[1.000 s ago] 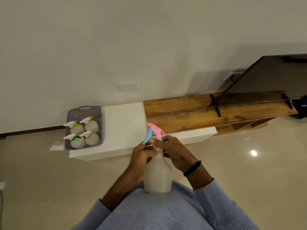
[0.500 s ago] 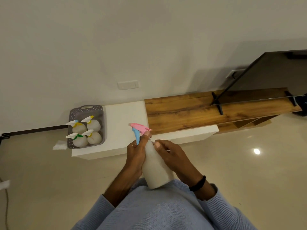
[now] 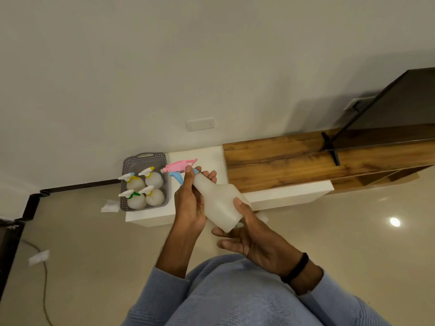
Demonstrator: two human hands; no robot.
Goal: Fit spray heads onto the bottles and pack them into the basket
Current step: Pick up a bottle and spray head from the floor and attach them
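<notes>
A person in a blue sweater holds one translucent bottle (image 3: pixel 219 203) in the air before a low white bench (image 3: pixel 202 156). The bottle lies tilted, its neck toward 10 o'clock and its base toward 4 o'clock. A pink spray head (image 3: pixel 180 166) with a blue trigger sits on the neck, nozzle pointing to 9 o'clock. The left hand (image 3: pixel 190 205) grips the neck, fingers wrapped behind it and thumb raised against the spray head's collar. The right hand (image 3: pixel 253 234), with a black wristband (image 3: pixel 297 267) on its wrist, cradles the base: thumb pressed on the bottle's side, fingers curved beneath.

At 9 o'clock from the held bottle, just beside the spray head, a grey perforated basket (image 3: pixel 127 165) stands on the bench's left end. In it stand four bottles (image 3: pixel 154 180), upright in two rows, each with a white spray head. At 3 o'clock the bench meets a wooden shelf (image 3: pixel 294 158).
</notes>
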